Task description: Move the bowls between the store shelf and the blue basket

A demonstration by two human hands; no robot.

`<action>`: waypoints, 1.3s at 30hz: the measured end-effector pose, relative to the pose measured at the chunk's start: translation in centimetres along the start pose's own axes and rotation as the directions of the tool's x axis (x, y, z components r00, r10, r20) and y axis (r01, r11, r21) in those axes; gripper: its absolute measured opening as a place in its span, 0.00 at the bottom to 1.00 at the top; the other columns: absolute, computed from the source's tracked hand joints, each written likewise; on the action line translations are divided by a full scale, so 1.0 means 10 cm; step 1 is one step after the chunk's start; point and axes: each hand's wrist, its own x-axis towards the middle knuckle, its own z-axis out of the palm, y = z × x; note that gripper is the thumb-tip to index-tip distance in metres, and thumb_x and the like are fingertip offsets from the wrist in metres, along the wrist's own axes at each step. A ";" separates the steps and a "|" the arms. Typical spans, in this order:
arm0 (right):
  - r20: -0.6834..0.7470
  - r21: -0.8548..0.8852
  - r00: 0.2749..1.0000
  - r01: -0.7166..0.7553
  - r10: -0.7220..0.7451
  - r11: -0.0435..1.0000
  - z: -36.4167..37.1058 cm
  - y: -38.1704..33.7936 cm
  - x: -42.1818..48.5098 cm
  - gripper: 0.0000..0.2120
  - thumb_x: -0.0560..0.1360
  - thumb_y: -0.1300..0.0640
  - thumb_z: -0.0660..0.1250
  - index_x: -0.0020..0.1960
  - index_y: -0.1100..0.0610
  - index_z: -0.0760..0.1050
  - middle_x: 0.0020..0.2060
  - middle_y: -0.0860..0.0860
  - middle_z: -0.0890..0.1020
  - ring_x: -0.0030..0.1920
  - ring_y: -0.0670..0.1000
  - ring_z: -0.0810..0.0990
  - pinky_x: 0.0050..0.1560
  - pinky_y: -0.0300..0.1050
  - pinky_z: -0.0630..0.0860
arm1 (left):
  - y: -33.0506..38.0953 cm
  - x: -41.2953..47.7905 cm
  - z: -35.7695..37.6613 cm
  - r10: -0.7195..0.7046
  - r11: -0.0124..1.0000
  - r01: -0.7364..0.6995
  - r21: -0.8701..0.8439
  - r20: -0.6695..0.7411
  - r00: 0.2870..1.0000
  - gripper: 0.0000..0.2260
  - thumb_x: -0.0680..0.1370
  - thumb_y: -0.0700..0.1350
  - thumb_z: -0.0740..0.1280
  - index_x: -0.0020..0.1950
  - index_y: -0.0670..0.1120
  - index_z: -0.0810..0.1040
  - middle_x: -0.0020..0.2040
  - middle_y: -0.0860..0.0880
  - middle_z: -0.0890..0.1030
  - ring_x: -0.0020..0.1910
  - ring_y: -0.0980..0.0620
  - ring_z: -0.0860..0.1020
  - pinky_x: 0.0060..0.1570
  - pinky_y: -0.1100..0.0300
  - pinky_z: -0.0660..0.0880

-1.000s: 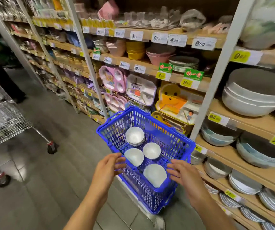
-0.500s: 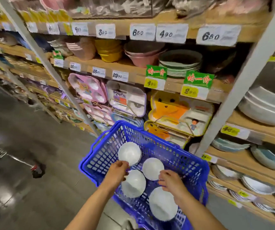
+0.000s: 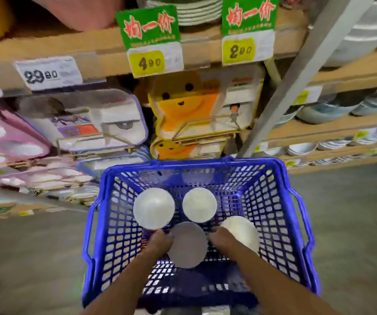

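Note:
A blue basket point(image 3: 296, 201) stands on the floor below me with several white bowls in it. Two bowls sit at the back: a larger one point(image 3: 154, 208) on the left and a smaller one point(image 3: 199, 204) beside it. A third bowl point(image 3: 242, 230) lies at the right. The near middle bowl point(image 3: 187, 244) is in shadow, and my left hand point(image 3: 159, 243) and my right hand point(image 3: 222, 239) press against its two sides. Both forearms reach down into the basket.
The store shelf point(image 3: 92, 51) rises right behind the basket, with price tags and green signs on its edge. Pink and orange children's trays point(image 3: 183, 110) hang below it. More bowls point(image 3: 319, 110) fill the shelves at right past a white upright post point(image 3: 296, 71). Grey floor lies on both sides.
The view has dropped much closer to the basket. Both hands went from the basket's near rim down inside it and closed around the near middle bowl.

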 end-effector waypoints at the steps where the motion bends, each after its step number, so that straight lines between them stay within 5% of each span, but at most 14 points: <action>1: 0.004 -0.014 1.000 -0.030 0.030 0.999 0.08 0.02 0.05 0.22 0.77 0.55 0.64 0.66 0.67 0.69 0.60 0.63 0.75 0.55 0.57 0.75 0.52 0.48 0.70 | -0.05 0.09 0.04 0.012 1.000 -0.013 0.016 0.032 0.999 0.17 0.81 0.40 0.59 0.68 0.34 0.70 0.62 0.38 0.77 0.64 0.41 0.75 0.59 0.55 0.73; 3: 0.029 -0.048 0.998 -0.053 0.055 0.997 0.22 0.02 0.13 0.23 0.78 0.56 0.62 0.69 0.67 0.65 0.64 0.64 0.73 0.56 0.58 0.75 0.49 0.48 0.70 | -0.11 0.27 0.13 -0.001 0.998 -0.005 0.062 0.092 0.996 0.17 0.80 0.40 0.61 0.67 0.33 0.70 0.64 0.34 0.75 0.63 0.38 0.75 0.61 0.49 0.75; 7: -0.001 -0.113 0.999 -0.051 0.052 0.992 0.42 0.03 0.26 0.10 0.78 0.60 0.61 0.58 0.63 0.73 0.58 0.64 0.77 0.56 0.60 0.77 0.55 0.54 0.74 | -0.23 0.52 0.23 0.001 0.994 -0.010 0.110 0.085 0.996 0.18 0.78 0.41 0.64 0.65 0.32 0.72 0.62 0.32 0.76 0.61 0.36 0.76 0.59 0.44 0.74; 14: -0.092 -0.223 0.994 -0.083 0.064 0.971 0.38 -0.07 0.13 0.17 0.79 0.59 0.61 0.64 0.66 0.73 0.61 0.63 0.78 0.62 0.61 0.77 0.57 0.51 0.74 | -0.19 0.37 0.16 0.047 0.994 -0.055 0.089 0.094 0.994 0.19 0.76 0.39 0.63 0.66 0.33 0.69 0.60 0.35 0.77 0.58 0.37 0.77 0.57 0.45 0.76; 20: -0.121 -0.105 0.992 -0.056 0.043 0.993 0.16 -0.22 -0.50 0.15 0.77 0.59 0.59 0.60 0.65 0.74 0.59 0.61 0.79 0.59 0.61 0.78 0.45 0.44 0.69 | 0.01 -0.30 -0.14 0.167 0.974 -0.182 0.137 0.109 0.980 0.13 0.76 0.43 0.63 0.59 0.40 0.73 0.54 0.42 0.78 0.53 0.43 0.78 0.53 0.51 0.77; 23: -0.146 0.072 0.989 0.027 -0.017 0.997 -0.02 -0.25 -0.93 0.14 0.78 0.58 0.59 0.61 0.63 0.71 0.55 0.60 0.79 0.49 0.62 0.82 0.47 0.53 0.81 | 0.19 -0.73 -0.27 0.245 0.964 -0.253 0.079 0.106 0.964 0.13 0.77 0.47 0.63 0.60 0.46 0.71 0.56 0.44 0.77 0.54 0.43 0.78 0.51 0.46 0.80; 29: -0.311 0.279 0.933 0.273 -0.183 0.921 -0.57 -0.23 -1.68 0.05 0.79 0.64 0.58 0.48 0.60 0.73 0.35 0.57 0.78 0.25 0.51 0.80 0.22 0.46 0.78 | 0.68 -1.47 -0.34 0.529 0.848 -0.529 -0.034 0.008 0.848 0.12 0.78 0.44 0.63 0.62 0.51 0.72 0.54 0.48 0.79 0.51 0.46 0.78 0.46 0.49 0.79; 34: -0.406 0.330 0.872 0.418 -0.273 0.846 -1.14 -0.06 -2.37 0.06 0.78 0.64 0.58 0.49 0.65 0.73 0.38 0.65 0.79 0.32 0.61 0.82 0.33 0.56 0.81 | 1.06 -2.14 -0.12 0.697 0.691 -0.658 -0.298 0.037 0.716 0.17 0.78 0.44 0.65 0.64 0.59 0.72 0.62 0.51 0.77 0.59 0.48 0.77 0.59 0.43 0.76; 39: -0.488 0.360 0.784 0.581 -0.384 0.730 -1.81 0.47 -3.16 0.08 0.78 0.61 0.59 0.51 0.63 0.75 0.34 0.62 0.82 0.30 0.57 0.82 0.28 0.46 0.80 | 1.48 -2.95 0.52 0.796 0.543 -0.668 -0.509 0.059 0.603 0.17 0.77 0.46 0.67 0.56 0.68 0.72 0.57 0.55 0.79 0.56 0.50 0.79 0.48 0.51 0.81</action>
